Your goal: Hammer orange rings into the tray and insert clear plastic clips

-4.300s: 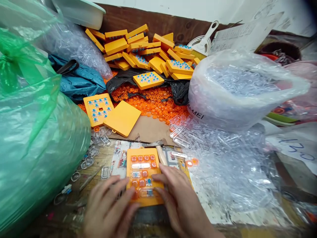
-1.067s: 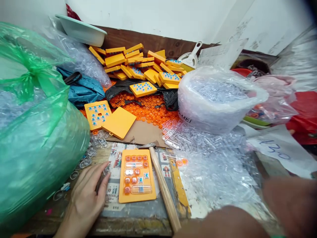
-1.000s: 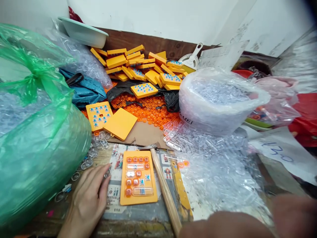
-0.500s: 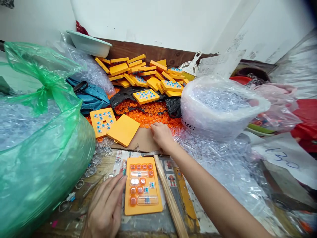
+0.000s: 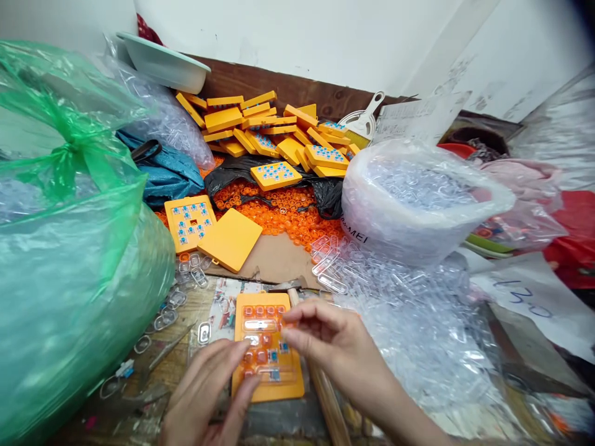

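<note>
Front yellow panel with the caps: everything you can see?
The yellow panel is a rectangular, plastic-looking piece lying flat on a printed sheet. It bears orange caps, including a top row of four, and clear caps, two of them long. Two blue-and-white inserts sit uncovered toward its right side. A small tab shows at its far edge. The left grip overlaps its lower left, the right grip its upper right; contact is unclear.
</note>
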`<state>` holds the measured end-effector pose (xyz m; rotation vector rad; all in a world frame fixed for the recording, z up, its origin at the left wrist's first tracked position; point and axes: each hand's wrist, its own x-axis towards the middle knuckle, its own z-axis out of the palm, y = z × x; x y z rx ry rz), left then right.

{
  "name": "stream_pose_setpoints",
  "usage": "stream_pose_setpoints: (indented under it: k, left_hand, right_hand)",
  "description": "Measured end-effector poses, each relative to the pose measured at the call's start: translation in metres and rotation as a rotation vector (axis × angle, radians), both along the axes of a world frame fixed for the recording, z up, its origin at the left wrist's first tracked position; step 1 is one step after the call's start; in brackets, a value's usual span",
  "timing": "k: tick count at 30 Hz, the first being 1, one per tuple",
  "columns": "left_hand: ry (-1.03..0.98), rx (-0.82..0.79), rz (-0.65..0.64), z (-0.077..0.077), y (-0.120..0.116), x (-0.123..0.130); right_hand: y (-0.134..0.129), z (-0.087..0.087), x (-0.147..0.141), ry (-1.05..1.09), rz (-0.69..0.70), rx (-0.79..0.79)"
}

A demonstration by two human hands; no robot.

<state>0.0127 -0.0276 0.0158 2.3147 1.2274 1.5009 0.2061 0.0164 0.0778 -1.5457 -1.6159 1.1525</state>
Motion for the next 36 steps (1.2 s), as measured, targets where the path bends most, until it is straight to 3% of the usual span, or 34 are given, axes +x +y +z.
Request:
stream_pose_setpoints:
  k: [3,6,9,12,14,18,21,25,30,36]
  left_hand:
    - [-0.026,0.004,-0.112,0.008,0.000,0.018]
    - [-0.061,0.054,-0.168,0.015,0.005,0.029]
    - [-0.079,0.077,-0.229,0.022,0.006,0.033]
    - [0.009,0.028,-0.239,0.024,0.001,0.032]
    - [0.045,-0.050,-0.158,0.020,-0.002,0.029]
    - [0.028,-0.172,-0.033,0.006,0.001,0.022]
    - [0.025,-0.255,-0.054,0.000,0.010,0.018]
    - [0.101,-0.368,-0.113,0.000,0.017,0.020]
    - [0.179,-0.382,-0.147,0.005,0.017,0.025]
    - [0.174,-0.367,-0.147,0.005,0.018,0.025]
  right_hand:
    - [-0.033,-0.007,-0.002,0.315,-0.107,-0.173]
    - [-0.046,-0.014,-0.007,0.584,-0.237,-0.269]
    - [-0.052,-0.015,-0.013,0.699,-0.305,-0.260]
    - [-0.056,-0.017,-0.012,0.757,-0.270,-0.260]
    - [-0.058,-0.021,-0.004,0.625,-0.210,-0.181]
    - [-0.059,-0.034,0.022,-0.059,-0.194,0.207]
    - [-0.059,-0.045,0.031,-0.312,-0.204,0.229]
    - [-0.056,-0.058,0.027,-0.290,-0.177,0.126]
    - [-0.051,-0.061,0.021,-0.124,-0.216,0.130]
    - [-0.092,-0.054,0.039,-0.120,-0.389,0.331]
